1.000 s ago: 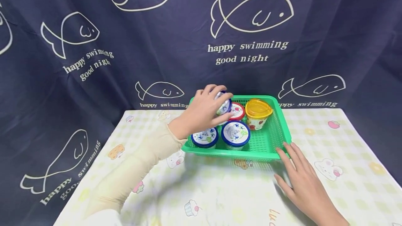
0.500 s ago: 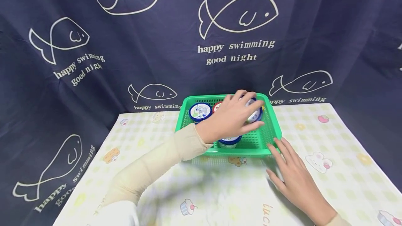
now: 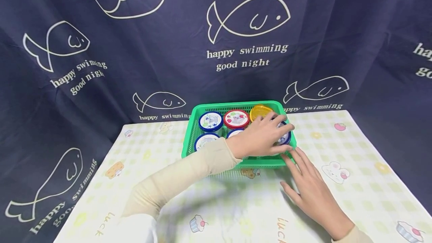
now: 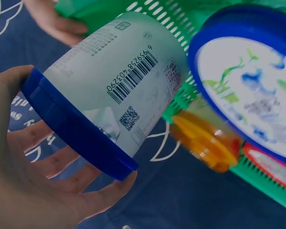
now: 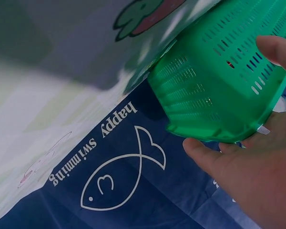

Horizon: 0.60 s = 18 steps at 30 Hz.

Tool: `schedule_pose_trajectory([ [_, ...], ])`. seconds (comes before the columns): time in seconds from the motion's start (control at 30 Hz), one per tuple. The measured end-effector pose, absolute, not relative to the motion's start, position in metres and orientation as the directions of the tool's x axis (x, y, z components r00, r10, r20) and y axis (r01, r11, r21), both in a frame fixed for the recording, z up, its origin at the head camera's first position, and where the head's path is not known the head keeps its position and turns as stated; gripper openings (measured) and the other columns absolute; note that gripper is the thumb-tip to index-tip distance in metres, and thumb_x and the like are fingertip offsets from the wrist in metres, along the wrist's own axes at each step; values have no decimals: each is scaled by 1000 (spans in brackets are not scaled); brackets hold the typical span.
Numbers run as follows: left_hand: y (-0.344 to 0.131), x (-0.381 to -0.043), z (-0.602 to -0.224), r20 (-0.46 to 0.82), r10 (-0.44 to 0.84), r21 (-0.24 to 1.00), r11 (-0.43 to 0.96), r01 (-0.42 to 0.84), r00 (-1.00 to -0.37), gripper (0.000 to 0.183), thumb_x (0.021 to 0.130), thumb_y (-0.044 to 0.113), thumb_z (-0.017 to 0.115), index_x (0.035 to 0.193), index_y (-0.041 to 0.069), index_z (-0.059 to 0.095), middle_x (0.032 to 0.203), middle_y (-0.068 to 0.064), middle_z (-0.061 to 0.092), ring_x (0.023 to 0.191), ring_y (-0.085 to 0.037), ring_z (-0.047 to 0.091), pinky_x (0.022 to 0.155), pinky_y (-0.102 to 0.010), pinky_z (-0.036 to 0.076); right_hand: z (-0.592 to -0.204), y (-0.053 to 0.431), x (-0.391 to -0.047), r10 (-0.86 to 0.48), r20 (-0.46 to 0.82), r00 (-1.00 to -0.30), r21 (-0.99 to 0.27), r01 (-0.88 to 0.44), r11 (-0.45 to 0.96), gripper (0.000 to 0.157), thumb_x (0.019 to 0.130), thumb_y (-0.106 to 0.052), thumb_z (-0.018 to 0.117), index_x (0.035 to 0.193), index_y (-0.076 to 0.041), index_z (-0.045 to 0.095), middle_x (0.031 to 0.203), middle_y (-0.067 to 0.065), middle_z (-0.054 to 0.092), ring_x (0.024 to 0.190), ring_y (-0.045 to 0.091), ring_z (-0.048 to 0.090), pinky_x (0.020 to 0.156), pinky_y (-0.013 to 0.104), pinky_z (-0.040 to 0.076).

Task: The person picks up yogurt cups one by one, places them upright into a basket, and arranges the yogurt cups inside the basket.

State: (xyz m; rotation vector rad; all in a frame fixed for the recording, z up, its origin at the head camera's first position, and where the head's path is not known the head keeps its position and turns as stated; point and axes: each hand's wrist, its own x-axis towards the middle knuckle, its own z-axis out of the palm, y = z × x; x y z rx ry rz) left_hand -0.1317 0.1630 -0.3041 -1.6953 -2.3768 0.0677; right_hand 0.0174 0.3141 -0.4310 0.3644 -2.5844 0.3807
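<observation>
My left hand [image 3: 258, 136] grips a white tub with a blue lid [image 4: 119, 81] by its lid, thumb on one side and fingers on the other. The tub is in the front right part of a green plastic basket [image 3: 186, 136], tilted in the left wrist view, with its barcode showing. Whether its base touches the basket floor cannot be told. My right hand [image 3: 308, 190] rests straight fingertips on the basket's front right corner, thumb apart from it. A yellow-lidded cup [image 3: 260, 111] stands behind the held tub, partly covered by my left hand.
In the basket stand a red-lidded tub [image 3: 237, 118], a blue-lidded tub [image 3: 210, 120] at back left, another blue-lidded tub [image 3: 204, 140] at front left and one more half hidden by my left arm. A dark blue fish-print curtain [image 3: 162, 59] hangs behind the patterned tablecloth [image 3: 216, 213].
My left hand has carried the blue-lidded tub rightward across the basket, from beside the red-lidded tub, past the yellow-lidded cup, to the front right. My right hand stays at the basket's corner.
</observation>
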Motion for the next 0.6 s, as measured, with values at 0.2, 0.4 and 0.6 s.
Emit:
schedule_pose_trajectory([
  [0.2,166,-137,-318,113,938,-134,340,931,-327,63,97,60,48,148,24,43,147,-5,44,131,-23,41,101,-44,45,-432,312,20,-182,497,-849,-190,-311,931,84,87,-31,70,157,-8,29,164,16,18,152,33,8,122,44,6],
  [0.4,172,-141,-325,86,942,-122,333,935,-325,62,98,58,49,148,23,41,145,-6,44,129,-23,40,100,-45,46,-433,310,22,-172,497,-851,-191,-300,935,84,90,-32,67,157,-5,25,165,17,13,152,33,8,121,46,11],
  [0.6,179,-143,-328,68,950,-164,313,936,-306,58,98,56,50,144,21,43,137,-6,47,119,-24,45,87,-37,54,-432,309,22,-173,519,-837,-198,-315,928,78,99,-42,53,157,0,21,164,20,11,152,34,8,121,41,8],
])
